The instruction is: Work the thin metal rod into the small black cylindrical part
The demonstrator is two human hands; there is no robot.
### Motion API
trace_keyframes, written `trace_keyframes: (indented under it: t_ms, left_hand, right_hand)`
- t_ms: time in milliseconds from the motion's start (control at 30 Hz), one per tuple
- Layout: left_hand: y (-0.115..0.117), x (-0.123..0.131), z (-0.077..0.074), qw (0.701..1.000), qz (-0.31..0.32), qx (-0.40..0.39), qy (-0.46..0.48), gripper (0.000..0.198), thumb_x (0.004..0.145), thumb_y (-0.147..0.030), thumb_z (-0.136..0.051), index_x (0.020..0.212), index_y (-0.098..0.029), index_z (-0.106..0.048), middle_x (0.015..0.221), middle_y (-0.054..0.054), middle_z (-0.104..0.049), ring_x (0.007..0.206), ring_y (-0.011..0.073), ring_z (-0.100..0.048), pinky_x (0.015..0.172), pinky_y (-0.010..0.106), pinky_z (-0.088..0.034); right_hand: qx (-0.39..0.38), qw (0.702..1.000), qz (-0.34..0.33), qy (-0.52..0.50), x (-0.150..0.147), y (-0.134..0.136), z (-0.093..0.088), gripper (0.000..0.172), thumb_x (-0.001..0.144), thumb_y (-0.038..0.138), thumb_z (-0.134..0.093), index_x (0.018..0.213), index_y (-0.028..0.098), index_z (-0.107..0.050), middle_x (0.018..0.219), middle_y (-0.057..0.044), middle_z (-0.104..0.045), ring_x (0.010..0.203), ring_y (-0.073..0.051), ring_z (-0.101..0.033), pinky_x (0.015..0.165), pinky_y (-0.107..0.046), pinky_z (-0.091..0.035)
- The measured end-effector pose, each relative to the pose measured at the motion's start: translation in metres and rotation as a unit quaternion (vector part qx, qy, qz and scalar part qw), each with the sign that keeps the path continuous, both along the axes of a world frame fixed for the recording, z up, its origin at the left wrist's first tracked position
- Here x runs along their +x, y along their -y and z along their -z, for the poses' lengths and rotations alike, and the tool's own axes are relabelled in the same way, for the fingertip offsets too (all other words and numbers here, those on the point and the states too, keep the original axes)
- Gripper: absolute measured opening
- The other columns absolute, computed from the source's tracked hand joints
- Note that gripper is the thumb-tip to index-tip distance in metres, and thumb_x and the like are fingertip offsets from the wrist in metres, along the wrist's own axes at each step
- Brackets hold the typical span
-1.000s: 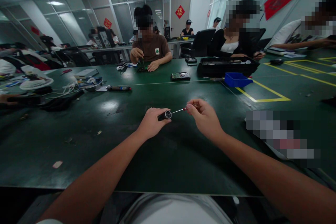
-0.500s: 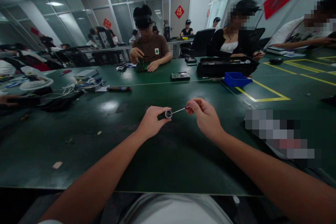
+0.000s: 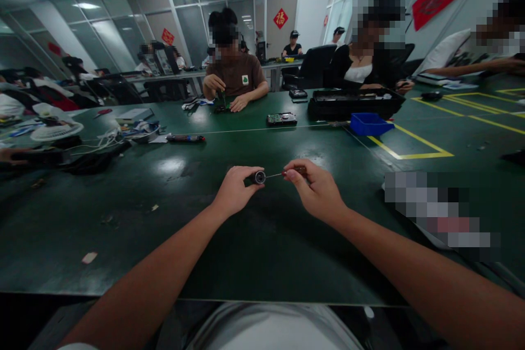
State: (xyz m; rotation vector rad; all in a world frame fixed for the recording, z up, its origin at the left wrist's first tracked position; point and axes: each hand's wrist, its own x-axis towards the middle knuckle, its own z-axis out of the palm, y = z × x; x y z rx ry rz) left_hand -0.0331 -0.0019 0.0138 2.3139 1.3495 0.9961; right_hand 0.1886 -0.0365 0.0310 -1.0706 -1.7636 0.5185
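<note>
Over the middle of the green table, my left hand (image 3: 234, 190) grips a small dark cylinder (image 3: 260, 177) between thumb and fingers. Its round end, with a pale ring, faces me and to the right. My right hand (image 3: 318, 186) is closed on a screwdriver (image 3: 301, 170) with a reddish-brown handle. The thin metal shaft points left, its tip at the cylinder's ringed end. Whether the tip sits inside or only touches the end, I cannot tell.
On the green table (image 3: 262, 262), a hard drive (image 3: 281, 118), a blue bin (image 3: 371, 124) and a black tray (image 3: 356, 104) lie beyond my hands. A pen-like tool (image 3: 186, 138) is at left. A blurred-out packet (image 3: 437, 210) lies right. Several co-workers sit around.
My right hand has shifted slightly and turned, so more of the screwdriver handle shows and less of its shaft. The cylinder has moved a little left and its end faces me more.
</note>
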Motion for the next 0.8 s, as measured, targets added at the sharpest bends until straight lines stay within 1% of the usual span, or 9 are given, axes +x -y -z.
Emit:
trace_keyframes:
  t_ms: [133, 200, 333, 467, 633, 733, 800]
  left_hand:
    - [0.0005, 0.0003, -0.0008, 1.000, 0.001, -0.001, 0.002, 0.038, 0.081, -0.018, -0.078, 0.118, -0.026, -0.071, 0.118, 0.005, -0.074, 0.112, 0.0255, -0.065, 0.099, 0.046, -0.047]
    - [0.0004, 0.0003, -0.0007, 1.000, 0.004, 0.003, 0.004, 0.039, 0.081, -0.019, -0.078, 0.118, -0.025, -0.071, 0.118, 0.005, -0.074, 0.112, 0.0251, -0.064, 0.100, 0.046, -0.047]
    - [-0.0001, 0.0004, -0.0004, 1.000, 0.004, 0.003, -0.004, 0.037, 0.081, -0.018, -0.078, 0.116, -0.025, -0.072, 0.117, 0.005, -0.074, 0.112, 0.0248, -0.064, 0.101, 0.046, -0.047]
    - [-0.0004, 0.0007, -0.0002, 1.000, 0.000, 0.000, -0.004, 0.038, 0.081, -0.019, -0.078, 0.117, -0.027, -0.071, 0.117, 0.004, -0.074, 0.112, 0.0250, -0.064, 0.101, 0.046, -0.046]
    - [-0.0017, 0.0002, 0.0024, 1.000, 0.004, -0.002, -0.017, 0.040, 0.081, -0.024, -0.079, 0.119, -0.028, -0.071, 0.115, 0.004, -0.074, 0.108, 0.0255, -0.064, 0.098, 0.046, -0.047]
    - [-0.0029, -0.0006, 0.0044, 1.000, 0.003, -0.002, -0.012, 0.040, 0.082, -0.025, -0.078, 0.121, -0.028, -0.070, 0.115, 0.004, -0.074, 0.108, 0.0253, -0.063, 0.099, 0.045, -0.046]
    - [-0.0032, -0.0010, 0.0051, 1.000, 0.009, -0.003, -0.011, 0.040, 0.083, -0.023, -0.077, 0.122, -0.028, -0.069, 0.116, 0.004, -0.074, 0.109, 0.0249, -0.063, 0.099, 0.045, -0.046]
  right_hand:
    - [-0.006, 1.000, 0.007, -0.021, -0.0018, 0.0000, 0.0009, 0.016, 0.098, 0.036, -0.052, 0.101, 0.024, -0.062, 0.087, -0.004, -0.074, 0.082, -0.021, -0.072, 0.073, -0.034, -0.052]
    - [0.000, 1.000, 0.012, -0.007, -0.0024, 0.0008, 0.0009, 0.016, 0.098, 0.036, -0.052, 0.101, 0.024, -0.062, 0.088, -0.005, -0.074, 0.083, -0.022, -0.072, 0.073, -0.034, -0.051]
    - [0.006, 1.000, -0.002, 0.023, -0.0026, 0.0020, 0.0004, 0.016, 0.098, 0.036, -0.052, 0.101, 0.024, -0.062, 0.090, -0.005, -0.074, 0.084, -0.022, -0.072, 0.075, -0.035, -0.051]
    - [0.017, 0.999, 0.012, 0.025, -0.0025, 0.0013, 0.0011, 0.015, 0.097, 0.034, -0.052, 0.102, 0.024, -0.063, 0.092, -0.005, -0.075, 0.084, -0.022, -0.071, 0.076, -0.035, -0.051]
    - [-0.005, 1.000, 0.014, -0.003, -0.0010, -0.0010, 0.0040, 0.018, 0.098, 0.037, -0.052, 0.103, 0.024, -0.063, 0.091, -0.006, -0.075, 0.086, -0.023, -0.072, 0.076, -0.036, -0.052]
    - [-0.013, 0.999, 0.022, -0.024, -0.0008, -0.0019, 0.0053, 0.019, 0.099, 0.038, -0.051, 0.102, 0.023, -0.062, 0.091, -0.006, -0.074, 0.086, -0.023, -0.072, 0.076, -0.036, -0.053]
    - [-0.017, 0.999, 0.016, -0.025, -0.0012, -0.0026, 0.0060, 0.019, 0.099, 0.038, -0.051, 0.103, 0.023, -0.062, 0.090, -0.006, -0.074, 0.086, -0.022, -0.072, 0.075, -0.036, -0.053]
